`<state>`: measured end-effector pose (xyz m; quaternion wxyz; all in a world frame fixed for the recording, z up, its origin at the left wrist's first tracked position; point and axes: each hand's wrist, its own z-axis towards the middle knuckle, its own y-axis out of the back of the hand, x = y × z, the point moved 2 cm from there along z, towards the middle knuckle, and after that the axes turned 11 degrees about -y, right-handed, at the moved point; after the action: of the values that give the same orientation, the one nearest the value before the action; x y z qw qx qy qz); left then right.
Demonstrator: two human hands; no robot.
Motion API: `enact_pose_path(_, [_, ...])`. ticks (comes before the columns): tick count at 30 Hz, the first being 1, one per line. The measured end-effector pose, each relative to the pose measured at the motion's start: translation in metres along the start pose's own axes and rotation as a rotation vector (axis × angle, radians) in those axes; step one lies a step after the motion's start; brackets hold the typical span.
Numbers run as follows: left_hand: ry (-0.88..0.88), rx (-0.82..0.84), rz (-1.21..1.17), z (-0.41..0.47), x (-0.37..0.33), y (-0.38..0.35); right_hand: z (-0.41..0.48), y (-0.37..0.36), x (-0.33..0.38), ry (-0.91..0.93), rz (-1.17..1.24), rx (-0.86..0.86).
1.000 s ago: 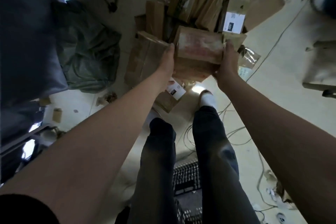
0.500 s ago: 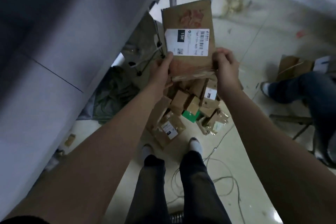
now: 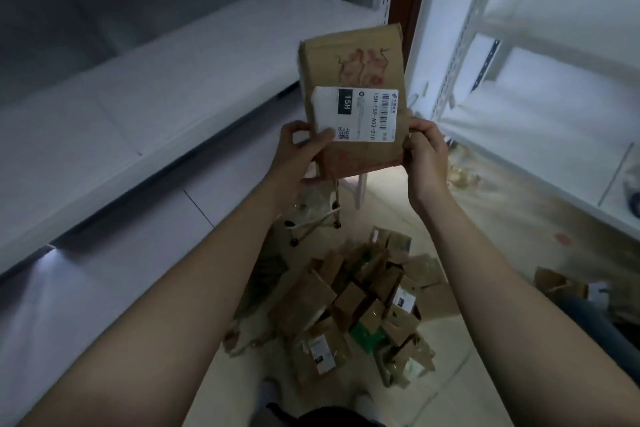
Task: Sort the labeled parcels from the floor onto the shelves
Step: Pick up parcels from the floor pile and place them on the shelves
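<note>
A flat brown cardboard parcel (image 3: 353, 104) with a white label is held upright above the floor pile, its lower corners pinched by the left hand (image 3: 298, 156) and right hand (image 3: 424, 156), so a slip could be risked.

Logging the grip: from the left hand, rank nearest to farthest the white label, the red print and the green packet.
1. white label: on the held parcel, touched by the thumb of the left hand.
2. red print: higher on the same parcel, above the label.
3. green packet: far below, in the floor pile.
</note>
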<state>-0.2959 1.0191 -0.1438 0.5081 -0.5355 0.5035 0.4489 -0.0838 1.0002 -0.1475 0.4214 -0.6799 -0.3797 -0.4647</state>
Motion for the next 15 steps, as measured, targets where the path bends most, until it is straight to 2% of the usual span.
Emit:
enact_pose_path(4, [-0.073,-0.042,0.108,-0.009,-0.039,0.016,-0.006,-0.021,0.035,0.073,-0.063,0.033])
enact_pose_path(11, [-0.174,-0.085,0.135,-0.017,-0.081,0.05,-0.011,-0.054,0.077,0.12,-0.244,0.174])
enact_pose_path(15, [-0.216,-0.092,0.165,-0.028,-0.093,0.066,-0.012,-0.077,0.087,0.122,-0.233,0.23])
